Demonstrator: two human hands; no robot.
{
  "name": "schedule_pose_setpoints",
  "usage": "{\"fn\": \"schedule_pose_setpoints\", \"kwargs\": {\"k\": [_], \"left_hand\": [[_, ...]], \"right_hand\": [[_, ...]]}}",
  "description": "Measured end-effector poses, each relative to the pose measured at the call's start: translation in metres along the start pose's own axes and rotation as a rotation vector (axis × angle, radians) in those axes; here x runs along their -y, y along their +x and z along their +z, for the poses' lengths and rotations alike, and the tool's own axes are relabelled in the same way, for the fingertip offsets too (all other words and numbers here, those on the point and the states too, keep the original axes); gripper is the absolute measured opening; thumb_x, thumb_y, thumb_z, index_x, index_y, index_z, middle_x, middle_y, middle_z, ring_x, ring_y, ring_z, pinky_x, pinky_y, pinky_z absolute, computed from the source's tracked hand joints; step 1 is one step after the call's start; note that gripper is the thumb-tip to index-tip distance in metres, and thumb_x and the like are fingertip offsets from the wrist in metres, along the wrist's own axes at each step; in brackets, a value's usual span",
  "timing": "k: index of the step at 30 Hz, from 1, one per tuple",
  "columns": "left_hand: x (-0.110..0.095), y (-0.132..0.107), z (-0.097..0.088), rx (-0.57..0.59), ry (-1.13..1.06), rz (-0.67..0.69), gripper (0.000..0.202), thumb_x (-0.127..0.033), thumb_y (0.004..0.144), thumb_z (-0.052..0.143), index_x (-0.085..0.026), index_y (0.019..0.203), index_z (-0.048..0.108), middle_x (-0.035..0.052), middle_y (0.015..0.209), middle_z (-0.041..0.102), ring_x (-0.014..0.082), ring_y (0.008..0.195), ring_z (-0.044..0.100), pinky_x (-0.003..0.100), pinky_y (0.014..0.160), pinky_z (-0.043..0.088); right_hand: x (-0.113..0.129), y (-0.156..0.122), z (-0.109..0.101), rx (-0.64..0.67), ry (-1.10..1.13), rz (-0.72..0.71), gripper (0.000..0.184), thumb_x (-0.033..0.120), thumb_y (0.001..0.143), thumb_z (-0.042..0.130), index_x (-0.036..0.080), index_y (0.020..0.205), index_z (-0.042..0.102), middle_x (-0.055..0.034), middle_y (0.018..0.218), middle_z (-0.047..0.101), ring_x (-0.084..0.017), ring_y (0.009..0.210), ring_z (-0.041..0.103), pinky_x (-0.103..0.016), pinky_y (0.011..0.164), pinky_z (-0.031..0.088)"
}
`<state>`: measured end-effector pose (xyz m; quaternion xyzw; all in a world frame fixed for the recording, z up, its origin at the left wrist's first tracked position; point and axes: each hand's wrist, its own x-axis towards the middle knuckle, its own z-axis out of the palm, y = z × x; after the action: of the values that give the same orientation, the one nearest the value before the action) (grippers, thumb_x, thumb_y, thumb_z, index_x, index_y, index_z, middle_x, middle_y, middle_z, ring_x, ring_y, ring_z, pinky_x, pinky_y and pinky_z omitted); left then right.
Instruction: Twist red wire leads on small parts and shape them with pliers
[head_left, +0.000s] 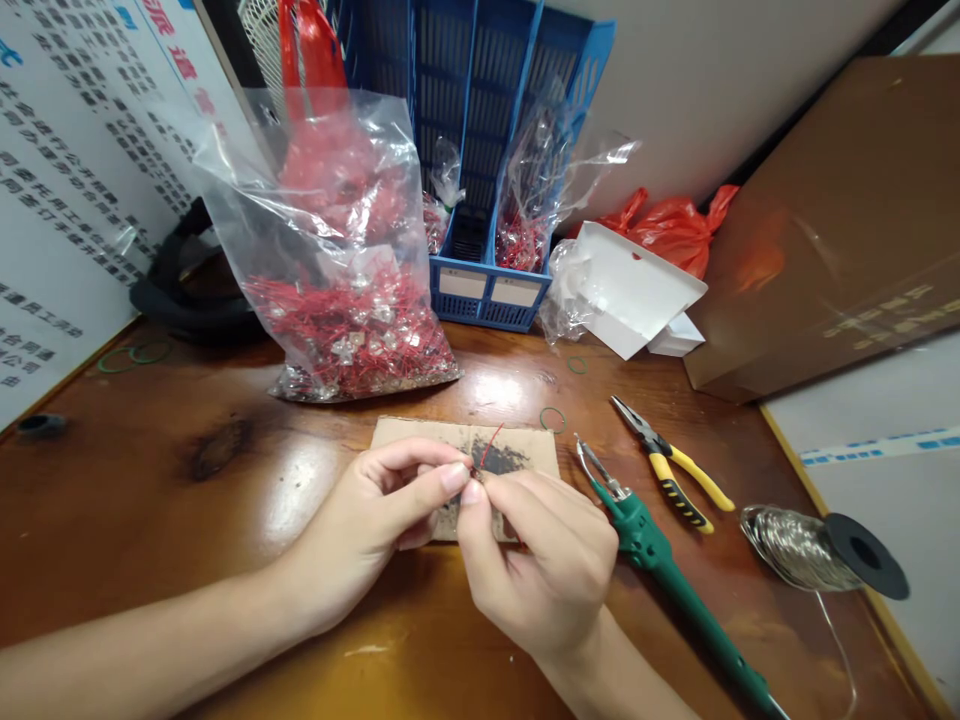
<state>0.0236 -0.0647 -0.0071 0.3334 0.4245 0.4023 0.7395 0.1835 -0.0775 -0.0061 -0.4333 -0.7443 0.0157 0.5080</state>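
Fingertip to fingertip, my left hand (405, 495) and my right hand (544, 550) meet over a scorched piece of cardboard (405, 432). Both are closed in a pinch on a small part with a red wire (491, 444). The wire sticks up and to the right from between the fingertips; the part itself is mostly hidden by them. Just right of my right hand lies a green soldering iron (652, 550), its metal tip pointing away from me. Beyond it rest pliers (667, 465) with yellow and black handles.
A clear bag (352, 320) full of red-wired metal parts stands behind the cardboard. Behind it is a blue divided rack (491, 300) with more bags. At right are a spool of solder wire (802, 550), a white box (637, 290) and a large brown carton (832, 220).
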Motion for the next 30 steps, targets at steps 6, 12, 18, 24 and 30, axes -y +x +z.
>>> {"fn": "schedule_pose_setpoints", "kwargs": {"k": [6,12,18,24,30], "left_hand": [[-0.0018,0.0015,0.0017,-0.004,-0.003,0.012,0.041,-0.054,0.074,0.095,-0.021,0.091,0.081,-0.0028,0.068,0.052,0.0056,0.058,0.034,0.017,0.055,0.031],[-0.0016,0.0012,0.0019,-0.041,0.014,0.000,0.045,-0.056,0.070,0.097,-0.020,0.093,0.084,0.0007,0.077,0.063,0.0059,0.060,0.041,0.017,0.055,0.035],[-0.0010,-0.0003,0.0014,-0.037,0.049,0.037,0.043,-0.056,0.072,0.095,-0.020,0.092,0.084,0.0003,0.071,0.059,0.0081,0.059,0.046,0.021,0.058,0.043],[-0.0015,-0.0009,0.0031,-0.048,0.021,0.028,0.042,-0.054,0.070,0.097,-0.019,0.090,0.083,0.0004,0.073,0.061,0.0083,0.059,0.049,0.021,0.057,0.044],[-0.0013,-0.0014,0.0032,-0.068,0.012,0.013,0.045,-0.054,0.068,0.098,-0.019,0.090,0.083,0.0003,0.075,0.062,0.0076,0.058,0.047,0.021,0.055,0.041]], "right_hand": [[0.0030,-0.0003,0.0018,-0.015,0.041,0.048,0.028,0.006,0.090,0.062,0.019,0.068,0.051,0.0047,0.057,0.046,-0.010,0.050,0.042,-0.032,0.052,0.031],[0.0036,0.0020,0.0010,-0.012,0.113,0.081,0.030,0.005,0.090,0.061,0.018,0.066,0.049,0.0047,0.057,0.042,-0.008,0.050,0.038,-0.029,0.050,0.030],[0.0047,0.0050,-0.0005,0.013,0.215,0.136,0.028,0.005,0.091,0.059,0.017,0.066,0.053,0.0044,0.057,0.043,-0.008,0.050,0.039,-0.027,0.050,0.033],[0.0061,0.0051,0.0009,-0.008,0.228,0.167,0.030,0.005,0.090,0.059,0.018,0.065,0.050,0.0051,0.057,0.039,-0.008,0.050,0.037,-0.027,0.049,0.031],[0.0064,0.0042,0.0017,-0.027,0.201,0.129,0.030,0.004,0.090,0.059,0.018,0.066,0.049,0.0050,0.058,0.040,-0.008,0.050,0.037,-0.028,0.049,0.031]]}}
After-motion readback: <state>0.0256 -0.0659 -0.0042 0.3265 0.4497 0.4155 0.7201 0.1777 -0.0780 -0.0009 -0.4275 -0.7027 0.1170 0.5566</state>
